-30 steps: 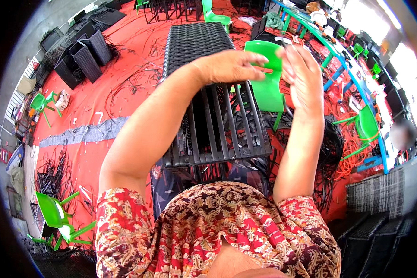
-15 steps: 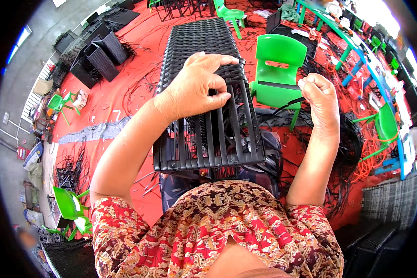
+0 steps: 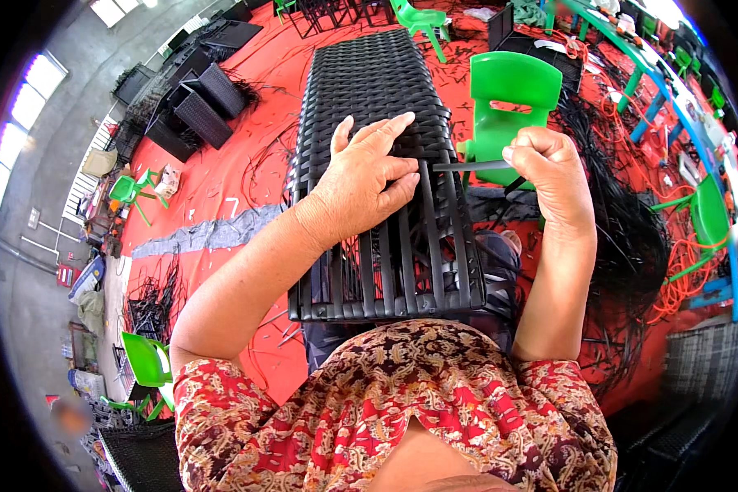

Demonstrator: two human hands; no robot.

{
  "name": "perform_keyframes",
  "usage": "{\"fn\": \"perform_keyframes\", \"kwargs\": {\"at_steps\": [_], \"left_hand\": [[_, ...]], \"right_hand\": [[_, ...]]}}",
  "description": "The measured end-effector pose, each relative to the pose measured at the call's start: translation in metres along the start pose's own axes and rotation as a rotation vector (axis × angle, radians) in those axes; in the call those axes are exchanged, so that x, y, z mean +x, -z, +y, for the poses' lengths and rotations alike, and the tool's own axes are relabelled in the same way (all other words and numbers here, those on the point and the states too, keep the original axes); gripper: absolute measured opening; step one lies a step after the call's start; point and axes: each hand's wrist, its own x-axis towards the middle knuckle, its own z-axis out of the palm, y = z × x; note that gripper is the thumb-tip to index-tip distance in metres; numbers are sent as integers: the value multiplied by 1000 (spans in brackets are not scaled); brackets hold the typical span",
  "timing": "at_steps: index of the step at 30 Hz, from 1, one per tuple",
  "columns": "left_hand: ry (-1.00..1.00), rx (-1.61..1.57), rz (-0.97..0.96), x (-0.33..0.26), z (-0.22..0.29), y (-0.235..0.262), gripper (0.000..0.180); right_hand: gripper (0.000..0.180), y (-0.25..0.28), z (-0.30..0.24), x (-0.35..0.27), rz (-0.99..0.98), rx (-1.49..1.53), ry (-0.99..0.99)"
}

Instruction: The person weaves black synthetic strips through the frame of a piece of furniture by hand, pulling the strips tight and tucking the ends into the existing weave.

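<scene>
Left forearm reaches in from the lower left, and the left hand (image 3: pixel 361 184) lies palm down on the black woven panel (image 3: pixel 377 107), fingers spread flat and pointing right, fingertips pressed against the edge where the finished weave ends and the bare slats begin. The right arm rises almost straight up from the lower right, elbow bent, and the right hand (image 3: pixel 549 176) is curled into a loose fist, fingers pinched together on a thin black strip (image 3: pixel 467 166). That strip runs flat and level from the right fingers leftward to the panel's right edge, its far end just beside the left fingertips. The panel itself rests across the person's lap, long side running away from the body: the far half is a tight dark basket weave, the near half only upright black slats with gaps between them, loose strands hanging underneath. Just beyond the right hand stands a bright green plastic chair (image 3: pixel 508 98), close against the panel's right side. To the right of the right forearm, a heap of black strands (image 3: pixel 623 238) spreads over the red floor (image 3: pixel 238 176). The person's red patterned shirt (image 3: pixel 402 410) fills the bottom.
</scene>
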Motion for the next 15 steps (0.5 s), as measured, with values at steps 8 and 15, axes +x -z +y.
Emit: {"fn": "perform_keyframes", "kwargs": {"at_steps": [8,15], "left_hand": [[22,-130,39,3,-7,-5,25],[85,-361,35,11,-8,-10,22]], "right_hand": [[30,-1,19,1,-40,133,-101],[30,9,31,0,-106,197,-112]]}}
